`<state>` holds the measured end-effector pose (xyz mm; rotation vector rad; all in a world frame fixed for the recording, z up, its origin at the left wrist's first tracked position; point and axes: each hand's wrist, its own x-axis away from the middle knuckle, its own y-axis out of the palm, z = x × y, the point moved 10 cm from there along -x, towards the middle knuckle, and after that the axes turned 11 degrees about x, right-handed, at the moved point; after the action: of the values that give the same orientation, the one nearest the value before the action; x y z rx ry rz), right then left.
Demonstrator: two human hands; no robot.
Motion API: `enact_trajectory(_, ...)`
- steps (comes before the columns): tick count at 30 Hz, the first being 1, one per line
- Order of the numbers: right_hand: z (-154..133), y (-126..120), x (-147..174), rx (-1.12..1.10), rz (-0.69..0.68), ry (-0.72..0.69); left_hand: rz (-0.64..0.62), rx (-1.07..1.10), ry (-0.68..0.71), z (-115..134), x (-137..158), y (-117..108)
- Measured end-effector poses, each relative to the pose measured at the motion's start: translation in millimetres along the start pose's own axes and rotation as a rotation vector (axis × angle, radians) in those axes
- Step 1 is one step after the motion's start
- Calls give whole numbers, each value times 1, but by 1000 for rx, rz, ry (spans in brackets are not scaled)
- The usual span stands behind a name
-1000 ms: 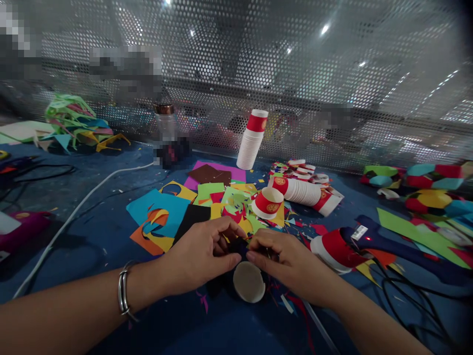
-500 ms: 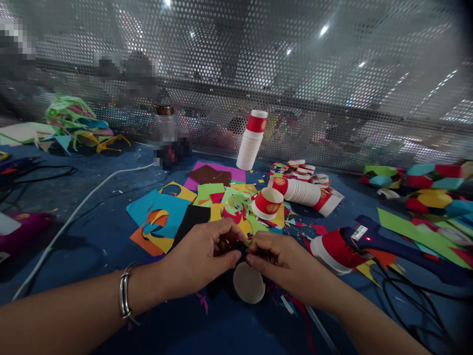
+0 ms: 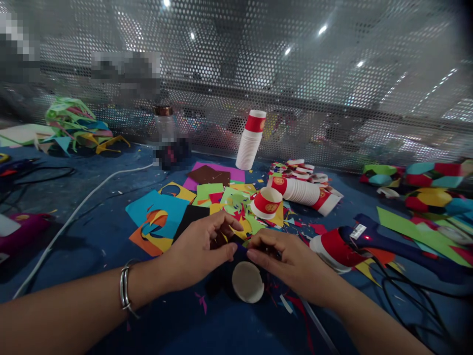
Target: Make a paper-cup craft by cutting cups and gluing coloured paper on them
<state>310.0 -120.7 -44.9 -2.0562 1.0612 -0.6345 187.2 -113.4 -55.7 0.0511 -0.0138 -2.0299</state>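
Slip, dark blue: centre of frame, between the thumbs; long axis roughly crosswise, dipping a little to the right; ends hidden by fingers.

Hands, two. Right hand: thumb and forefinger pinching the slip. Left hand: curled, thumb and forefinger tips parted; whether the hidden fingers grasp anything cannot be told.

Disc, white, round: just below the fingertips; flat face turned up toward the viewer, right rim notched, no marked long axis.

Worktop, blue: open surface from disc to lower edge of frame; far edge along a mesh screen.

Paper sheets, mixed colours: just beyond the hands, limiting room there.

Cup, red-banded: on the papers.

Blue tool: right of the right hand, pointing left.

Cable, white: slanting, left of frame.
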Motion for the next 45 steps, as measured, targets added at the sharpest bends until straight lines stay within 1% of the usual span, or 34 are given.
enact_trajectory(2,4,-3,1,-35,17,15,18,-37,31,4,0,-4)
enact_trajectory(3,6,-5,1,-55,32,15,27,-88,69,9,0,-5)
enact_trajectory(6,8,-9,1,-140,60,13,41,-286,239,30,4,-4)
enact_trajectory(9,9,-9,0,-210,60,20,39,-380,386,46,11,1)
enact_trajectory(12,9,-2,1,-335,27,27,40,-422,440,51,15,3)
enact_trajectory(16,13,7,3,-510,-17,67,8,-471,487,53,18,9)
enact_trajectory(18,15,7,3,-530,-3,83,44,-414,451,49,16,4)
enact_trajectory(20,16,4,3,-526,18,96,112,-244,318,36,9,-8)
enact_trajectory(22,16,2,3,-513,35,109,141,-8,141,16,2,-14)
enact_trajectory(24,15,0,3,-495,48,117,112,205,-13,-2,-2,-10)
enact_trajectory(26,16,0,2,-471,54,120,56,345,-135,-15,-2,0)
enact_trajectory(28,17,0,2,-441,59,119,-1,407,-238,-23,0,11)
enact_trajectory(30,18,2,2,-395,59,107,-20,423,-302,-28,3,17)
enact_trajectory(32,18,3,1,-345,56,91,3,435,-312,-28,4,16)
enact_trajectory(35,15,3,2,-286,52,74,59,454,-251,-22,1,6)
enact_trajectory(38,6,-10,8,-140,113,60,117,477,-170,-15,-2,-7)
enact_trajectory(40,-3,-26,20,22,188,40,139,491,-138,-12,-4,-14)
enact_trajectory(42,-8,-46,38,202,290,28,148,486,-145,-12,-5,-19)
enact_trajectory(43,-5,-58,50,307,346,57,151,478,-158,-12,-5,-20)
enact_trajectory(45,-1,-85,79,523,512,60,145,464,-194,-13,-4,-20)
